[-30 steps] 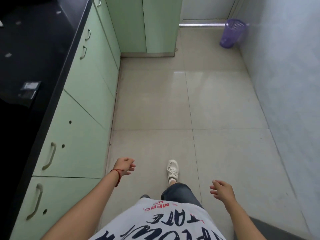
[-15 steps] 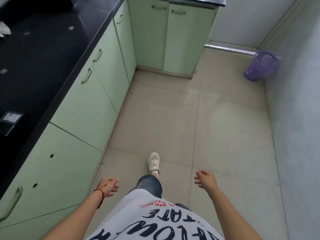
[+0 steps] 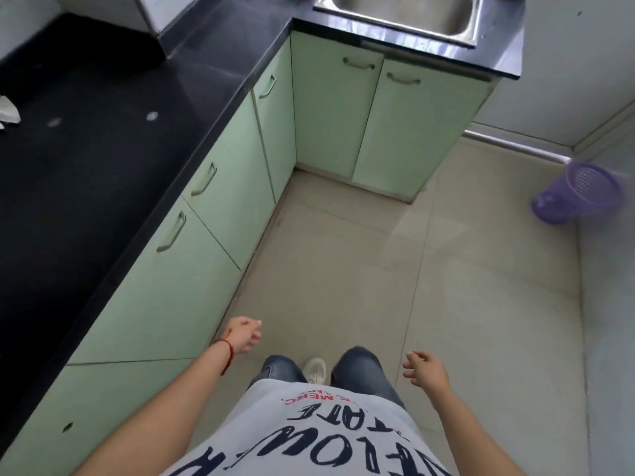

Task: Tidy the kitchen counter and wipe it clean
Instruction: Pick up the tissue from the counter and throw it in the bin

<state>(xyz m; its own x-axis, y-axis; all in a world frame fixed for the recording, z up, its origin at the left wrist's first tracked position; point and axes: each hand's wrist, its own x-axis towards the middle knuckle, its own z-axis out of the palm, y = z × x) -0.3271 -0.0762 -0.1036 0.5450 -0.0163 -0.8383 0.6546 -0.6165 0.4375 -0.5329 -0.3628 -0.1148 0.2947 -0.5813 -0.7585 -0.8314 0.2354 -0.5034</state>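
Observation:
The black L-shaped kitchen counter [image 3: 103, 159] runs along my left and turns across the top of the view. Small pale scraps [image 3: 152, 115] dot its surface, and a crumpled white piece [image 3: 7, 111] lies at the far left edge. A steel sink [image 3: 402, 12] is set into the far section. My left hand [image 3: 244, 334], with a red string on the wrist, hangs empty with loosely curled fingers beside the cabinet fronts. My right hand [image 3: 424, 369] hangs empty over the floor, fingers apart. Neither hand touches the counter.
Pale green cabinet doors [image 3: 213, 214] with handles line the space under the counter. A purple mesh waste basket [image 3: 577, 192] stands on the tiled floor at the right wall. A metal floor strip [image 3: 515, 146] crosses behind it. My legs and a white shoe [image 3: 316, 371] are below.
The view has swung left and up, so the sink and more countertop have come into sight. Both hands still hang empty; the left hand has risen slightly and the basket has shifted right.

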